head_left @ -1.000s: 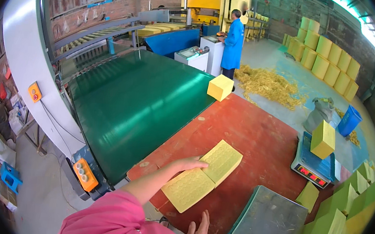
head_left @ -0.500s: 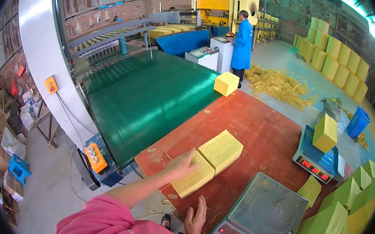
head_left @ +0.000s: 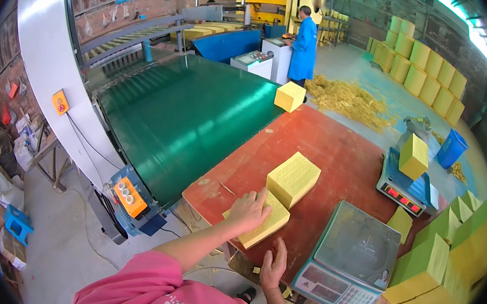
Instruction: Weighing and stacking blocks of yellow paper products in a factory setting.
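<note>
My left hand (head_left: pixel 249 212) lies with its fingers stretched over the top of a yellow block of stacked paper (head_left: pixel 269 222) near the front edge of the red table (head_left: pixel 242 169). Just beyond it, a second yellow block (head_left: pixel 293 179) stands close to the first, at a slight angle to it. My right hand (head_left: pixel 273 264) is held at the table's front edge, fingers spread and nothing in it. To its right sits a scale (head_left: pixel 357 245) with a bare grey plate. Farther right, another scale (head_left: pixel 402 185) carries a yellow block (head_left: pixel 414 157).
A green conveyor belt (head_left: pixel 183 111) meets the table's left side. At their far corner rests a yellow block (head_left: pixel 290 96). Several yellow blocks (head_left: pixel 429 263) are stacked at the right. An orange button box (head_left: pixel 129 198) is beside the belt. A person in a blue coat (head_left: pixel 304 49) stands beyond.
The view has shifted a little. The near block, under my left hand, now sits offset and angled against the far block; before, they lay in line. My right hand stays near the table edge.
</note>
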Demonstrator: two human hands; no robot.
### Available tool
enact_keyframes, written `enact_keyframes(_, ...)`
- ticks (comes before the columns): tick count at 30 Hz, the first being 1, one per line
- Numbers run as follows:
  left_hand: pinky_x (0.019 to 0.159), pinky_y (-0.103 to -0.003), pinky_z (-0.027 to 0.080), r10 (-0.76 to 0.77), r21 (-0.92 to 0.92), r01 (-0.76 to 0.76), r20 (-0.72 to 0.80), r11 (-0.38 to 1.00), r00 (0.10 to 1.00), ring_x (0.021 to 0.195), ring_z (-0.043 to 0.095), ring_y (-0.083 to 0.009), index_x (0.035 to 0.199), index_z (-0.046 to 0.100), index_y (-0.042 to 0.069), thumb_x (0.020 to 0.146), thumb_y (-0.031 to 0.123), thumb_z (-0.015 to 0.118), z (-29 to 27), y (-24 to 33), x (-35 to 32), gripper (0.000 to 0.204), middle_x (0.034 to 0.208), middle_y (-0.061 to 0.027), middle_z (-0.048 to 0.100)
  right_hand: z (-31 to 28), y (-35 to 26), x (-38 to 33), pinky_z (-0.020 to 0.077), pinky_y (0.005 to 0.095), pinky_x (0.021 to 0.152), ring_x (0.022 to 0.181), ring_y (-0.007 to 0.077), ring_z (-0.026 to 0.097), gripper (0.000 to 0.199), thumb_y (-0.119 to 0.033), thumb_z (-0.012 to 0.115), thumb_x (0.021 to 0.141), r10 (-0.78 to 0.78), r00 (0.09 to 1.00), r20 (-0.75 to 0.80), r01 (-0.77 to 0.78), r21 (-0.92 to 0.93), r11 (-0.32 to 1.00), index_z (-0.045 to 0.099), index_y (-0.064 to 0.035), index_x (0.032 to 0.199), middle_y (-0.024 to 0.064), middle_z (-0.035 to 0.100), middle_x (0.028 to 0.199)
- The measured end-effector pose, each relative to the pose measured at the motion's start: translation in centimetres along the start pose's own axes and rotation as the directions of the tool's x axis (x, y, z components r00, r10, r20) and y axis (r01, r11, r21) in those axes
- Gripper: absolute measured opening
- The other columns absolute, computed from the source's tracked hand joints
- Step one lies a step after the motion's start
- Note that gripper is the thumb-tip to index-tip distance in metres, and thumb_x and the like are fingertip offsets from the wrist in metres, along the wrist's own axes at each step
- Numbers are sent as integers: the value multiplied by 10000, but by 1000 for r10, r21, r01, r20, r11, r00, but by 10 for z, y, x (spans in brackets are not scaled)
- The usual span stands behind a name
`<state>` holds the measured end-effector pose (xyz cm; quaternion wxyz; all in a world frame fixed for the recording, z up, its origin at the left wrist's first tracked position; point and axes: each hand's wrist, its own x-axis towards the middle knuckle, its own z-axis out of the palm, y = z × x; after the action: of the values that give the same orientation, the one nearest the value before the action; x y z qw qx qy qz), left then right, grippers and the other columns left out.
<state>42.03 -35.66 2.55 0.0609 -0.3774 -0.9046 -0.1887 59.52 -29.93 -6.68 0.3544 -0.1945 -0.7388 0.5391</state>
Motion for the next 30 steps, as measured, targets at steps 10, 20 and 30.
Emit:
enact_keyframes(10,793,-455,494,147,-51,-144,67,988,987,996,588,-343,1403,348,17,940,377,490,-24,-1,-70,604,1074,-204,572,21,23,-106,456,383,927,1081,250,585,295,-233,461,981,651,698,300,-642,664,382,514,-20,1179,118,617,1122)
enact_keyframes(20,849,-472,475,69,-175,-50,99,983,993,1027,578,-362,1410,355,41,927,401,507,-39,-12,-96,621,1089,-205,567,54,2,-80,433,408,984,1166,224,536,428,-399,415,1002,508,723,468,-592,799,106,468,-127,1328,55,553,1280)
enact_keyframes(30,905,-389,474,-201,-907,308,257,288,945,1073,596,-257,1289,487,-4,974,361,450,-31,-61,-106,482,1187,-176,602,1,-69,-68,460,373,947,1088,203,574,440,-338,411,1017,359,782,510,-623,639,451,466,-38,1334,69,579,1202)
